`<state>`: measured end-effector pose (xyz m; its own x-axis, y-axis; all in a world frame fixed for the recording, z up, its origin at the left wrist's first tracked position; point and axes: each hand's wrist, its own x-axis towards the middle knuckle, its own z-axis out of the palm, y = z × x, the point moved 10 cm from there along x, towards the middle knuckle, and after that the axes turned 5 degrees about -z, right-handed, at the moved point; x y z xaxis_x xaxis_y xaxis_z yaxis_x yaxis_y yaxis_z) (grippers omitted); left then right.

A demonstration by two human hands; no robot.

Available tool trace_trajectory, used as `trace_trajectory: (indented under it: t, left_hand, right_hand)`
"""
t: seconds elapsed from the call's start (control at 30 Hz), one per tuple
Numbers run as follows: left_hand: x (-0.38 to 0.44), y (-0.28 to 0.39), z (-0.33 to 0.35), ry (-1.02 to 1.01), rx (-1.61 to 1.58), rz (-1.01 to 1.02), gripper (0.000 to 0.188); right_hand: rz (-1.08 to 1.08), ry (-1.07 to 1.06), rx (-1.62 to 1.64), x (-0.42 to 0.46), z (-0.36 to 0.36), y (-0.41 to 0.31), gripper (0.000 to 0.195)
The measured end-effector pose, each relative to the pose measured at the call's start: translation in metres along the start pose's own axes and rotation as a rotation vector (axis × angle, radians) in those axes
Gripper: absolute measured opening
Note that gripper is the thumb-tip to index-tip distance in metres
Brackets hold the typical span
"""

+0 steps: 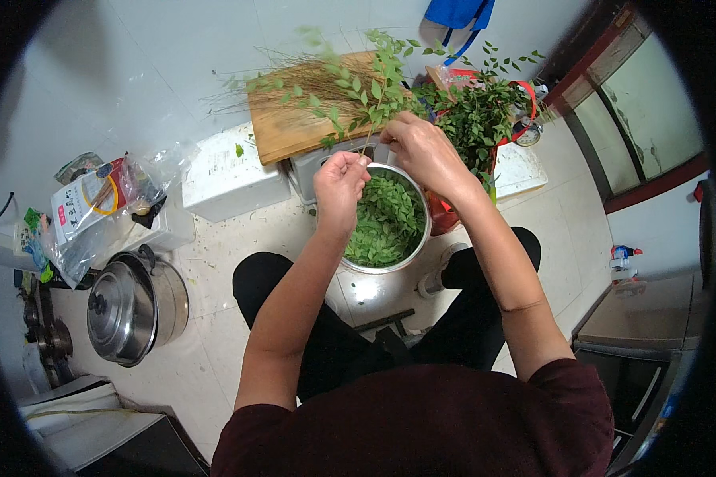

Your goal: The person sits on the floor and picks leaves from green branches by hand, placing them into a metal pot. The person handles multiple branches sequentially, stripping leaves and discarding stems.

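Observation:
My left hand pinches the lower end of a leafy green sprig between thumb and fingers, and the sprig points away from me. Beside its stem is my right hand, fingers curled; its fingertips are partly hidden, so whether they grip anything cannot be told. Below both hands stands a round metal pot holding many loose green leaves. Bare thin stems lie piled on a wooden board beyond my left hand. A dark green bunch of leafy branches rests in a red bag to the right.
White boxes stand along the wall under and beside the board. At the left are a large metal pot with a lid and plastic packages. A dial scale sits behind the bunch. Leaf scraps lie on the tiled floor.

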<state>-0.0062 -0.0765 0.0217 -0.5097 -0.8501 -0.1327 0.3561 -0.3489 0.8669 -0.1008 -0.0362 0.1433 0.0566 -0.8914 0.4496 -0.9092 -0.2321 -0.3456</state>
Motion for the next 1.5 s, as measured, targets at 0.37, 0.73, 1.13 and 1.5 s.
trace_trajectory:
  t: [0.37,0.73,1.13,1.5]
  left_hand:
    - [0.007,-0.002,-0.014,0.022,0.121,0.025,0.003]
    - [0.011,-0.001,-0.006,-0.026,0.085,0.023,0.005]
    - [0.012,0.002,-0.009,0.0,0.082,0.041,0.007]
    - [0.015,-0.002,-0.006,-0.108,-0.1,0.03,0.008]
  right_hand:
    - [-0.032,0.13,0.27,0.05,0.025,-0.009,0.025]
    - [0.096,0.085,0.382,0.037,0.028,0.007,0.021]
    - [0.234,0.038,0.468,0.02,0.018,0.028,0.017]
    - [0.426,-0.08,0.701,-0.004,0.047,0.044,0.014]
